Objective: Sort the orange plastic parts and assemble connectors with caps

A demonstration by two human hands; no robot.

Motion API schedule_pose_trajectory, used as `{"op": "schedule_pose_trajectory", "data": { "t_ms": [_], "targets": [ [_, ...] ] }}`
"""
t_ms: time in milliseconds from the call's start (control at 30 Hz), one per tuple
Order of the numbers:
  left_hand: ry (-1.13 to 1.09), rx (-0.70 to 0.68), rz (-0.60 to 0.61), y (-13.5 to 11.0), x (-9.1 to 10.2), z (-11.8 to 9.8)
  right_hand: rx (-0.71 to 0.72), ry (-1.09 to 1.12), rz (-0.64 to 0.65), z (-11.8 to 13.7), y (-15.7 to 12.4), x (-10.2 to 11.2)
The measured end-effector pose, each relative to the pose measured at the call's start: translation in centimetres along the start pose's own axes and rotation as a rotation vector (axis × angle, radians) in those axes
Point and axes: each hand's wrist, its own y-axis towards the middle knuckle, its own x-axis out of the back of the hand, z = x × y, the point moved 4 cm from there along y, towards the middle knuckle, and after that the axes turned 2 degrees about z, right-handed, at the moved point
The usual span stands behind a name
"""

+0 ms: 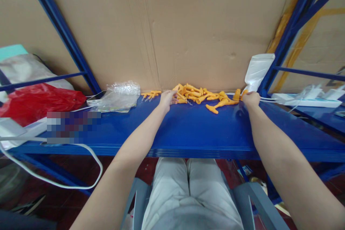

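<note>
Several yellow-orange corkscrews and handle pieces lie in a heap point(198, 94) along the back of the blue shelf, some with bare metal spirals. My left hand point(167, 100) is at the heap's left end, fingers apart and touching its edge; whether it grips a piece is hard to see. A small group of corkscrews point(151, 94) with spirals towards me lies just left of that hand. At the heap's right end my right hand point(251, 99) is closed around an orange corkscrew part point(244, 92), its fingers mostly hidden. One T-shaped orange piece point(212, 109) lies nearest the front.
Clear plastic bags point(120, 95) lie left on the blue shelf point(199, 129). A white pouch point(258, 72) leans by the right post. White power strips point(304, 100) and cables lie at the sides, a red bag point(45, 99) far left. Cardboard point(194, 32) stands behind.
</note>
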Motion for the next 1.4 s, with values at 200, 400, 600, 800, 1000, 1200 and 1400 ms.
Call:
{"op": "schedule_pose_trajectory", "data": {
  "t_ms": [200, 400, 600, 800, 1000, 1200, 1400],
  "targets": [
    [0.002, 0.004, 0.017, 0.1, -0.2, 0.3, -0.077, 0.006, 0.038, 2.1, -1.0, 0.9],
    [0.003, -0.023, 0.094, 0.8, -0.3, 0.9, 0.315, 0.097, 0.020, 8.4, -2.6, 0.6],
    [0.022, -0.015, 0.209, 0.7, -1.4, 1.3, 1.016, 0.226, 0.243, 16.5, -11.0, -1.2],
    [0.010, -0.001, 0.318, -0.3, -2.1, 0.9, 1.297, 0.188, 0.434, 18.6, -17.4, -2.4],
    [-0.027, -0.011, 0.346, -0.5, -2.2, 0.4, 1.331, 0.122, 0.411, 18.5, -17.7, -2.6],
    [0.167, -0.094, 0.273, -0.8, -2.2, 0.4, 1.170, -0.036, 0.349, 18.3, -16.6, -2.7],
    [0.488, -0.199, 0.510, -1.2, -3.5, 1.6, 1.039, -0.189, 0.397, 17.8, -15.9, -2.8]
  ]
}}
